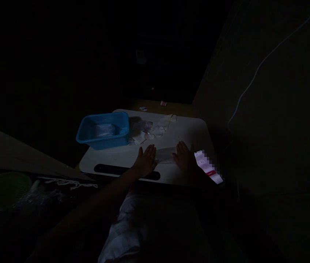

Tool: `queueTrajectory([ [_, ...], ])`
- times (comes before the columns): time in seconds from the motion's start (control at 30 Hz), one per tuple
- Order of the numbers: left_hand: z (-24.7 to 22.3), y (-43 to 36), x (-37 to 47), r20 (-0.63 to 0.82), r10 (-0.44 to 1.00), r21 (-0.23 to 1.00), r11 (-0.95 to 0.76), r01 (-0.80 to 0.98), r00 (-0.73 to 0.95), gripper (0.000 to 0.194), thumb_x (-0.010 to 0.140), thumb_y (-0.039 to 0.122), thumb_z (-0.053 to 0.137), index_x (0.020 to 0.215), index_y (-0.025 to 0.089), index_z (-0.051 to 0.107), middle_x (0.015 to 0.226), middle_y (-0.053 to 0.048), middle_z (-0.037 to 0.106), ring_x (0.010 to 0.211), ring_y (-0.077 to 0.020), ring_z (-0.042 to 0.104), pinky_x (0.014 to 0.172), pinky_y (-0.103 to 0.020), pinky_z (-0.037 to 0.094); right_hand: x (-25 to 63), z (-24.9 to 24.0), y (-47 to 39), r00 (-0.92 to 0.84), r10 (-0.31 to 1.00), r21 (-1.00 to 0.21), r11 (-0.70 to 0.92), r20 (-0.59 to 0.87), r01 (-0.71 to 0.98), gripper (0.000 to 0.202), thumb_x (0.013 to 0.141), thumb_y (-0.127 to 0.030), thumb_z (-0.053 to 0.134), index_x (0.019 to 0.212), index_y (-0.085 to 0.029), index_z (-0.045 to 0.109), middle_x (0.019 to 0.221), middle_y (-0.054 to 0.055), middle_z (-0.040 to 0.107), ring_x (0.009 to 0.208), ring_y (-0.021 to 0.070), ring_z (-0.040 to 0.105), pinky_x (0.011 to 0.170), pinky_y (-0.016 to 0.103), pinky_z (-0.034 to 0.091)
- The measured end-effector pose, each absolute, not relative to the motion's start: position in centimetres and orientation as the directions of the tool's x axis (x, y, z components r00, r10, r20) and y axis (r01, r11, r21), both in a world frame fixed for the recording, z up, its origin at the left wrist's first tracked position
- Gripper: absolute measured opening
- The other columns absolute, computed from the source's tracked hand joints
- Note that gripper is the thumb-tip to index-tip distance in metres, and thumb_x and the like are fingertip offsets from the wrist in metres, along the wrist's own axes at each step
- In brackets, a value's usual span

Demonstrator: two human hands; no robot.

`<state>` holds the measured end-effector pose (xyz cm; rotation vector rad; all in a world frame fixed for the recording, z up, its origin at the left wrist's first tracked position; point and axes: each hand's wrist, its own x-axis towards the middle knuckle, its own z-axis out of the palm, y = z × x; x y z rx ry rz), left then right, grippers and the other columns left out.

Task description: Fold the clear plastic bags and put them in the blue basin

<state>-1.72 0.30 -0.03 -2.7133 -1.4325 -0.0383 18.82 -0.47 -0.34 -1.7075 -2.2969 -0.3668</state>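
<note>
While the left hand [145,160] and right hand [184,156] lie flat, fingers extended, at either end of a clear plastic piece [166,155] below frame centre, a blue basin [111,142] stands left of centre.

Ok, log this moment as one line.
left hand: left end of clear plastic; right hand: its right end; blue basin: on white table; lit phone: right side

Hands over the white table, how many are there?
2: the left hand at the left end of a clear plastic piece, and the right hand at its right end, nearer the lit phone. I see no others, though the picture is very dark.
</note>
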Motion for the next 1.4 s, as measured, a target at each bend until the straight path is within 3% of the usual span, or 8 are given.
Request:
queueTrajectory([
  [0.23, 0.0, 0.3, -1.7, 0.05, 0.826, -0.042, -0.56, 0.828, 0.561, 0.055, 0.091, 0.036, 0.023, 0.136, 0.005, 0.028, 0.144, -0.018, 0.021, 0.134, -0.0273, 0.016, 0.102, -0.055, 0.017, 16.0, -0.3, -2.0, -0.447, 0.824, 0.072, 0.452, 0.347, 0.889, 0.05, 0.091, -0.04, 0.029, 0.127, -0.009, 0.044, 0.135, 0.016, 0.041, 0.13, 0.0251, 0.028, 0.106, 0.057, 0.003],
  [0.53, 0.0, 0.4, -1.7, 0.035, 0.827, -0.053, -0.56, 0.827, 0.562, 0.055, 0.091, 0.035, 0.023, 0.136, 0.004, 0.027, 0.144, -0.018, 0.018, 0.134, -0.0272, 0.015, 0.102, -0.056, 0.016, 20.2, -0.1, -0.5, -0.279, 0.888, 0.08, 0.269, 0.366, 0.96, 0.048, 0.09, -0.038, 0.032, 0.12, -0.006, 0.051, 0.13, 0.02, 0.047, 0.126, 0.0299, 0.034, 0.103, 0.06, 0.009],
  [0.77, -0.2, 0.4, -1.7, 0.054, 0.828, -0.04, -0.557, 0.829, 0.559, 0.056, 0.091, 0.036, 0.023, 0.136, 0.004, 0.027, 0.144, -0.018, 0.019, 0.134, -0.0276, 0.016, 0.102, -0.056, 0.017, 16.9, -0.3, -2.6, -0.462, 0.836, 0.061, 0.466, 0.297, 0.883, 0.048, 0.092, -0.035, 0.026, 0.131, -0.01, 0.039, 0.138, 0.014, 0.038, 0.13, 0.0234, 0.028, 0.106, 0.055, 0.006],
  [0.97, 0.0, 0.3, -1.6, 0.064, 0.824, -0.035, -0.561, 0.827, 0.562, 0.054, 0.091, 0.034, 0.025, 0.136, 0.005, 0.028, 0.144, -0.018, 0.02, 0.134, -0.0274, 0.016, 0.102, -0.056, 0.018, 19.0, -0.3, -1.4, -0.263, 0.909, 0.035, 0.266, 0.323, 0.963, 0.051, 0.091, -0.038, 0.028, 0.125, -0.003, 0.046, 0.131, 0.022, 0.043, 0.127, 0.0294, 0.034, 0.103, 0.059, 0.007],
  [1.2, 0.0, 0.3, -1.7, 0.039, 0.825, -0.044, -0.562, 0.826, 0.563, 0.056, 0.088, 0.034, 0.029, 0.137, 0.005, 0.027, 0.144, -0.019, 0.02, 0.134, -0.028, 0.017, 0.102, -0.056, 0.017, 14.3, -0.1, -2.0, -0.501, 0.83, -0.014, 0.52, 0.246, 0.854, 0.052, 0.093, -0.039, 0.021, 0.133, -0.01, 0.036, 0.14, 0.012, 0.035, 0.132, 0.0207, 0.026, 0.107, 0.046, 0.014],
  [1.4, -0.5, 0.4, -1.8, 0.071, 0.823, -0.041, -0.563, 0.826, 0.564, 0.055, 0.091, 0.036, 0.025, 0.136, 0.006, 0.028, 0.144, -0.018, 0.019, 0.134, -0.0273, 0.016, 0.102, -0.057, 0.017, 17.4, -0.6, -1.7, -0.405, 0.867, 0.023, 0.417, 0.289, 0.909, 0.05, 0.092, -0.035, 0.026, 0.131, -0.007, 0.038, 0.138, 0.017, 0.036, 0.129, 0.0242, 0.031, 0.106, 0.052, 0.011],
])
